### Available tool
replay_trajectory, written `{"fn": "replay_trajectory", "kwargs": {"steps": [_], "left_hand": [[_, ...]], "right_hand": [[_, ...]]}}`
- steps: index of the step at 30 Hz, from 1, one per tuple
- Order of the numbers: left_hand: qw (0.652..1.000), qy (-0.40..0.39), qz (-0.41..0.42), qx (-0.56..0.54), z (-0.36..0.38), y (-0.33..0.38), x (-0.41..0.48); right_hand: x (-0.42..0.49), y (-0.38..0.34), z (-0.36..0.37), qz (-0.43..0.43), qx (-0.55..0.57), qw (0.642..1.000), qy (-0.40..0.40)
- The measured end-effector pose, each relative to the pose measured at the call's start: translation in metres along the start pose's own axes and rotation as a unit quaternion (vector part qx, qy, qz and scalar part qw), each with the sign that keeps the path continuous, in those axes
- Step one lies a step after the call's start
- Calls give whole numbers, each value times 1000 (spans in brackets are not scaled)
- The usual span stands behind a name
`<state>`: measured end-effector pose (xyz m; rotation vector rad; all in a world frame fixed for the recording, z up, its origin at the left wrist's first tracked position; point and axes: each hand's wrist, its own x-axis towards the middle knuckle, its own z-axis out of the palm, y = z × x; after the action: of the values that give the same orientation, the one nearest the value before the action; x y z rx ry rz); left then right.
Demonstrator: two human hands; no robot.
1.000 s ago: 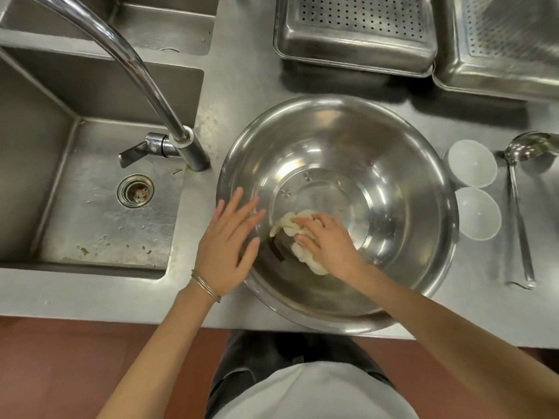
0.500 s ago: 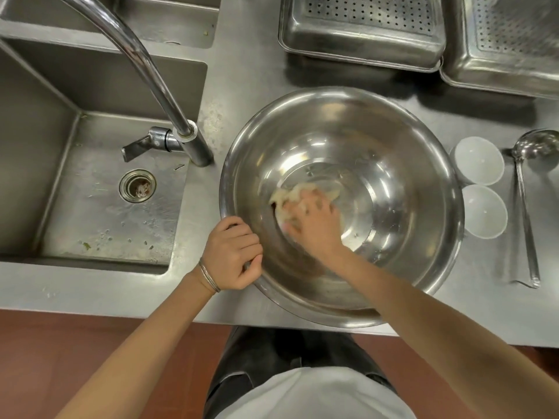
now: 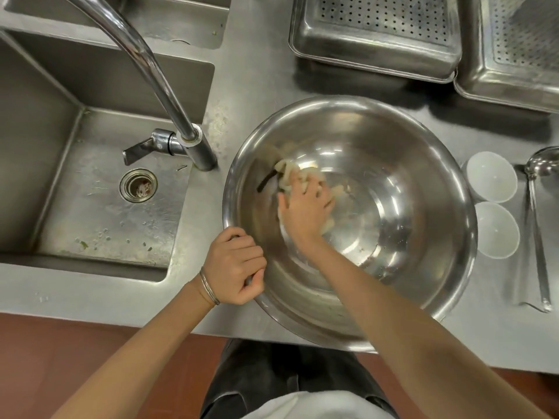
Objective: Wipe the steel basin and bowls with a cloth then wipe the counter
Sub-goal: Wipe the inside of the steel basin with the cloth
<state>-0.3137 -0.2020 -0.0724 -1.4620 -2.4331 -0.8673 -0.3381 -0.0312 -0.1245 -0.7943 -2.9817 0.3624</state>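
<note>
A large round steel basin [image 3: 402,164] stands on the steel counter [image 3: 257,77], its near edge reaching over the counter's front. My right hand [image 3: 305,210] is inside it, pressing a pale crumpled cloth [image 3: 292,172] against the inner left wall; the cloth is blurred. My left hand [image 3: 237,264], with thin bangles at the wrist, is closed around the basin's near-left rim. Two small white bowls [image 3: 491,175] [image 3: 496,229] sit on the counter just right of the basin.
A sink [image 3: 99,204] with a drain and food scraps lies to the left, and a curved tap [image 3: 157,74] rises beside the basin. Two perforated steel trays [image 3: 375,28] [image 3: 514,46] stand at the back. A steel ladle [image 3: 537,225] lies at the far right.
My left hand went from lying flat on the rim to gripping it. My right hand swept the cloth from the basin's near-left bottom up along its left wall.
</note>
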Motion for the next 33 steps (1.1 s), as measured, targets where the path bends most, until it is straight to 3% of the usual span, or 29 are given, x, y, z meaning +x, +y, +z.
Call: {"fn": "replay_trajectory", "kwargs": {"steps": [2, 3, 5, 7, 8, 9, 10, 12, 13, 15, 16, 18, 19, 21, 23, 24, 25, 26, 28, 29, 31, 33], "left_hand": [[1000, -4, 5, 2, 0, 0, -1], [1000, -6, 8, 3, 0, -1, -2], [1000, -10, 18, 7, -1, -3, -2], [1000, -15, 26, 7, -2, -5, -2], [999, -17, 27, 5, -2, -5, -2], [999, -19, 25, 3, -1, -5, -2], [1000, -21, 22, 1, -1, -5, -2], [1000, -22, 19, 1, -1, -5, -2], [1000, -24, 18, 2, -1, -5, -2], [999, -25, 20, 4, -1, -4, -1], [999, -23, 22, 5, -2, -4, 0], [999, -23, 29, 9, -3, -5, 1], [999, -28, 32, 13, -3, -5, 2], [998, -43, 37, 19, -6, -10, 3], [996, -64, 52, 17, -10, -18, 7], [995, -76, 61, 16, -12, -22, 10], [994, -87, 70, 17, -15, -26, 15], [992, -98, 78, 20, -17, -30, 19], [990, -111, 87, 26, -20, -35, 27], [990, -111, 87, 29, -21, -35, 28], [991, -96, 85, 32, -22, -26, 19], [993, -69, 86, 30, -18, -8, 1]], "right_hand": [[-21, 11, 8, -191, 5, 980, 49], [-29, 28, 9, -313, 10, 949, 43], [-23, 74, 0, -518, -10, 855, -3], [2, 112, -13, -623, -52, 780, -19], [16, 122, -17, -621, -72, 781, -15], [27, 124, -18, -583, -88, 808, -7], [35, 118, -18, -504, -93, 859, 10], [43, 84, -16, -265, -54, 962, 35], [44, 62, -17, -135, -18, 991, 4], [41, 26, -20, 22, 31, 997, -69], [38, 17, -19, 27, 30, 995, -95], [19, 22, -17, -146, -6, 988, -57], [5, 35, -13, -275, -21, 960, -37], [-15, 73, -12, -494, -64, 865, -61], [-17, 116, -23, -603, -90, 787, -91], [-14, 135, -30, -617, -103, 776, -82], [-9, 151, -37, -600, -125, 788, -64], [-3, 165, -44, -547, -143, 823, -47], [5, 178, -53, -342, -166, 923, -58], [5, 176, -56, -239, -179, 951, -86], [-4, 166, -52, -127, -183, 965, -141], [-18, 151, -48, -85, -157, 966, -188]]}}
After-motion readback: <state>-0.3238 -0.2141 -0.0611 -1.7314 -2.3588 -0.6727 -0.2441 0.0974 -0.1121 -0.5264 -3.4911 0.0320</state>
